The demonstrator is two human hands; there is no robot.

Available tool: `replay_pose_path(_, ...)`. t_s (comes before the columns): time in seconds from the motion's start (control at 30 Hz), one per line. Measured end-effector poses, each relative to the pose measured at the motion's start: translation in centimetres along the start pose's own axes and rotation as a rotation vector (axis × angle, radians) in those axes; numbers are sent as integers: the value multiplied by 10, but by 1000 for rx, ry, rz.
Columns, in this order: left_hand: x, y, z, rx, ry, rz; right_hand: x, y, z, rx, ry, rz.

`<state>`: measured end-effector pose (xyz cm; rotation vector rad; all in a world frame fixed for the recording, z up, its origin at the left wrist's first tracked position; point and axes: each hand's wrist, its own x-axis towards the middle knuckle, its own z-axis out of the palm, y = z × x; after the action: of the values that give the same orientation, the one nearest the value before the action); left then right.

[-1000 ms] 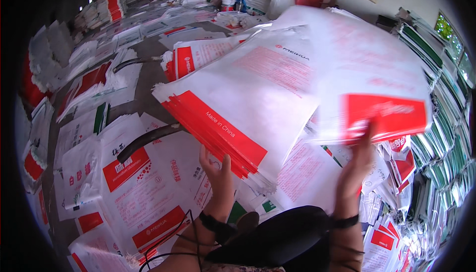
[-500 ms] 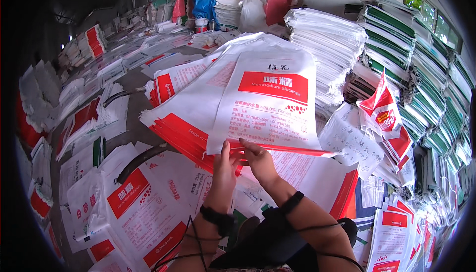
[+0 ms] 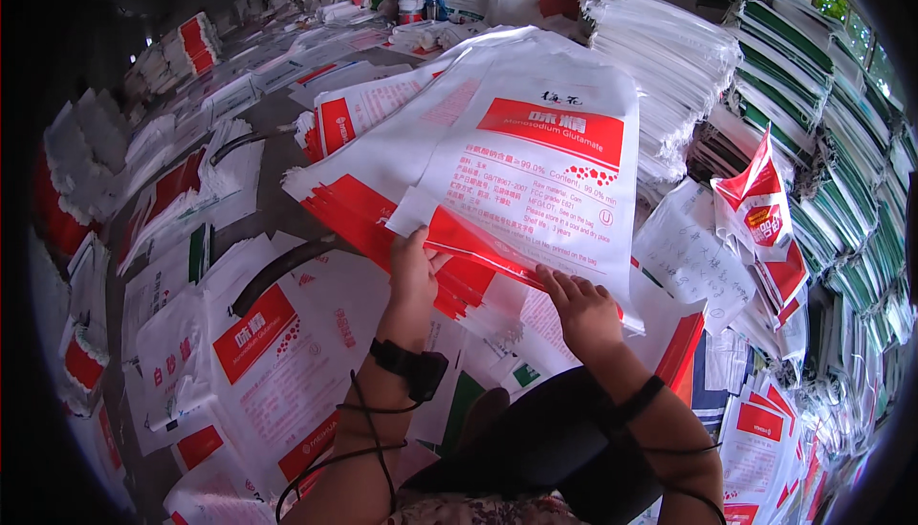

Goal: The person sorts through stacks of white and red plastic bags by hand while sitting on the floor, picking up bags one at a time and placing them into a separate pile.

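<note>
A flat white sack [image 3: 535, 176] with red printed panels lies on top of a small pile of similar sacks [image 3: 359, 205] in front of me. My left hand [image 3: 411, 274] pinches the near left corner of the top sack, where a red band shows along its edge. Farther right, my right hand [image 3: 579, 311] grips the same near edge, its thumb hidden beneath the sack. Both wrists wear black bands, with a cable trailing from the left one.
Loose printed sacks [image 3: 277, 362] cover the floor to my left. Tall stacks of white sacks [image 3: 660, 76] and green-edged sacks [image 3: 784, 76] rise at the right. A crumpled red-and-white bag [image 3: 760, 214] stands beside a sheet with handwriting [image 3: 698, 262]. Dark curved straps [image 3: 273, 272] lie at left.
My hands have moved apart along the sack's near edge, the right one going right. More of the red band now shows there. The whole view has shifted slightly.
</note>
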<state>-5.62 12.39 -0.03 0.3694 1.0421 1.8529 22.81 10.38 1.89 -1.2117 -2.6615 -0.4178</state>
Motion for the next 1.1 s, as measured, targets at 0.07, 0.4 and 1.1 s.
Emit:
replay_pose_path(0.07,-2,-1,-5,-10,21,-5,4,-1,0,15,1,-28)
replay_pose_path(0.4,-33,25,10,105,-136,67,26,15,4,435,169,192)
replay_pose_path(1.1,68,84,157,-200,-334,114,72,4,-85,259,557,63)
